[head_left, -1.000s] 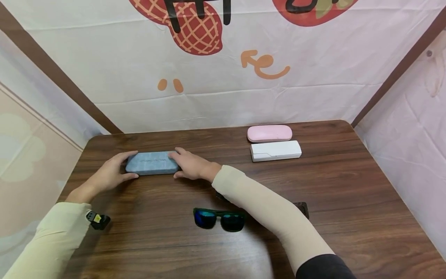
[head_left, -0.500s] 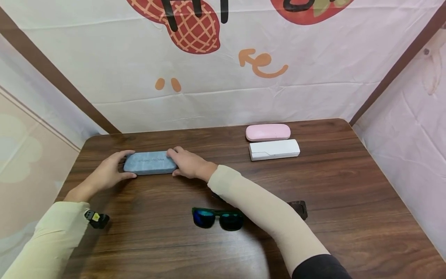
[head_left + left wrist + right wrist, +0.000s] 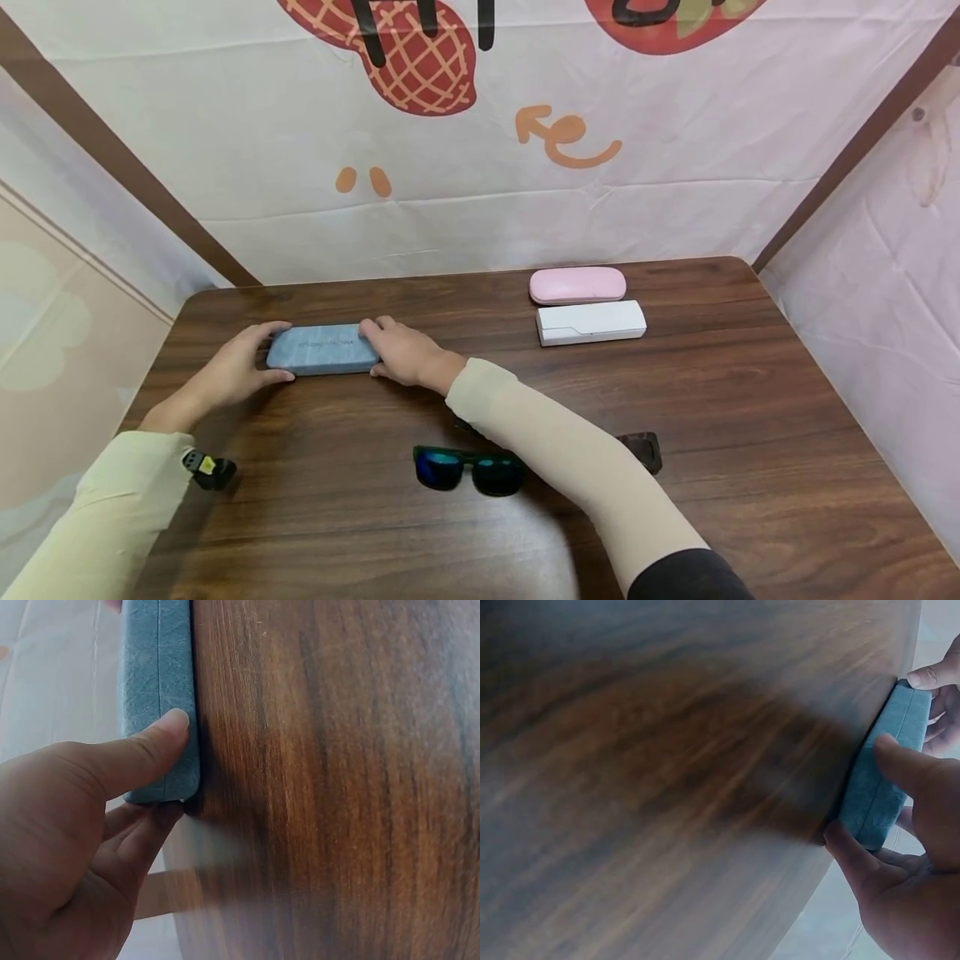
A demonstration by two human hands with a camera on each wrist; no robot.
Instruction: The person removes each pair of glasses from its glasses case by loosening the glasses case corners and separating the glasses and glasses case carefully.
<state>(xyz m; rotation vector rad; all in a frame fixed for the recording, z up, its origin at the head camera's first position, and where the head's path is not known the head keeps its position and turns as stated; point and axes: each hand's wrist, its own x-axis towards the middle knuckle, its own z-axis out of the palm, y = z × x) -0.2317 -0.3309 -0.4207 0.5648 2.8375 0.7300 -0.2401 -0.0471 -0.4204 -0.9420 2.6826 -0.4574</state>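
Observation:
A closed, pale blue glasses case [image 3: 322,350] lies flat on the wooden table at the far left, faint lettering on its lid. My left hand [image 3: 234,368] grips its left end, the thumb on the front side and the fingers round behind. At the right end, my right hand [image 3: 408,354] holds the case between thumb and fingers. In the left wrist view, the left thumb presses the side of the case [image 3: 159,682] near a thin seam. The right wrist view shows both hands on the case [image 3: 885,769]. Its underside is hidden.
Dark sunglasses [image 3: 468,471] with blue lenses lie near the middle of the table [image 3: 337,517]. A pink glasses case [image 3: 577,285] and a white case [image 3: 592,322] sit at the back right. My right sleeve partly covers a dark object [image 3: 647,452].
Both hands keep their hold on the blue glasses case, which stays in place. The whole head view has shifted slightly.

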